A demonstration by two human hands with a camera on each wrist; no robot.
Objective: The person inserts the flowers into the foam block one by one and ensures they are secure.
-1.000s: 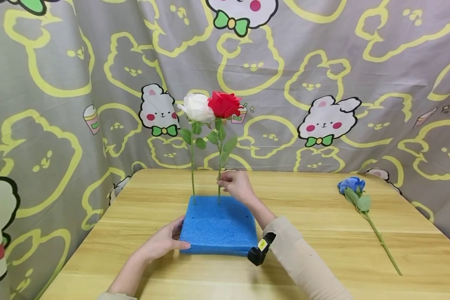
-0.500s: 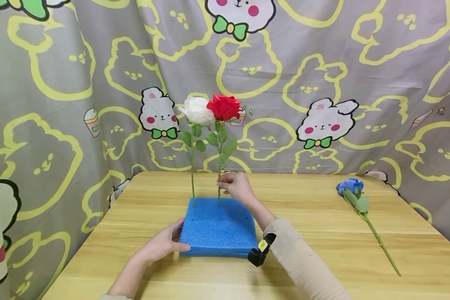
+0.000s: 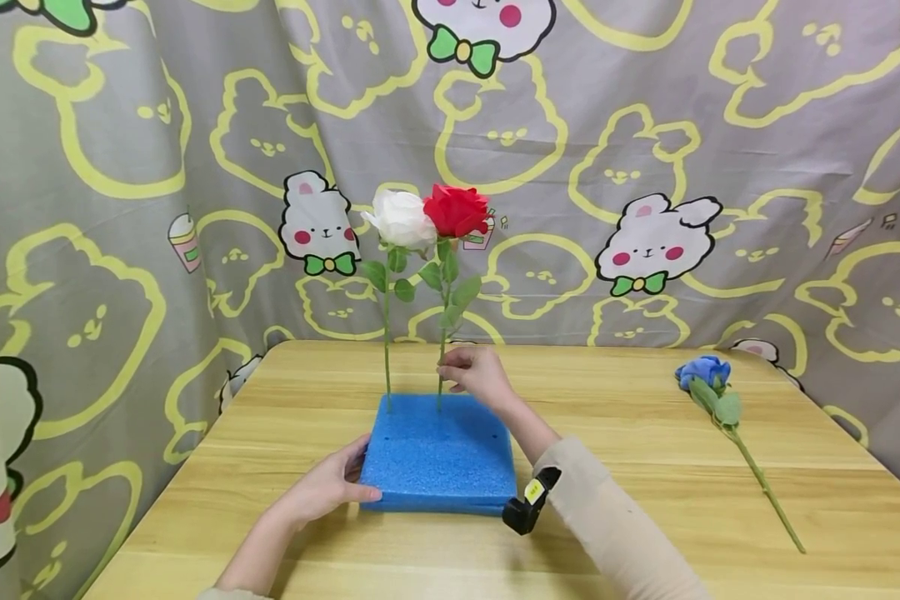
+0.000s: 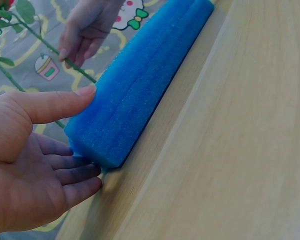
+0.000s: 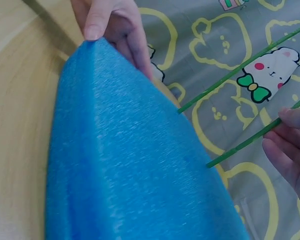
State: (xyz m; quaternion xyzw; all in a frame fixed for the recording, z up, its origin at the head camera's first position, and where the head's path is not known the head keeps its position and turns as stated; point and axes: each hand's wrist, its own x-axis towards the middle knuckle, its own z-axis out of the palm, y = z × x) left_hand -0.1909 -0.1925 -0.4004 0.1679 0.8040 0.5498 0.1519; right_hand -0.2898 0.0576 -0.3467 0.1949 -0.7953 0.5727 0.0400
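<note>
In the head view, a blue foam block (image 3: 438, 454) lies on the wooden table. A white rose (image 3: 401, 218) and a red rose (image 3: 456, 211) stand upright in its far part, their blooms touching or overlapping. My right hand (image 3: 480, 377) pinches the red rose's green stem (image 5: 242, 144) between thumb and fingers, a little above the foam. My left hand (image 3: 330, 483) holds the block's near left corner, thumb (image 4: 65, 104) on the upper edge and fingers against the left side. The stem ends inside the foam are hidden.
A blue rose (image 3: 703, 372) lies on the table (image 3: 607, 400) at the right, its stem slanting toward the front. Small dark holes show in the block's top. A patterned curtain (image 3: 540, 275) hangs behind the table. A black device (image 3: 528, 504) sits at my right wrist.
The red rose and my right hand on its stem have shifted slightly to the right. The white bloom has also moved a little right. My left hand stays on the block.
</note>
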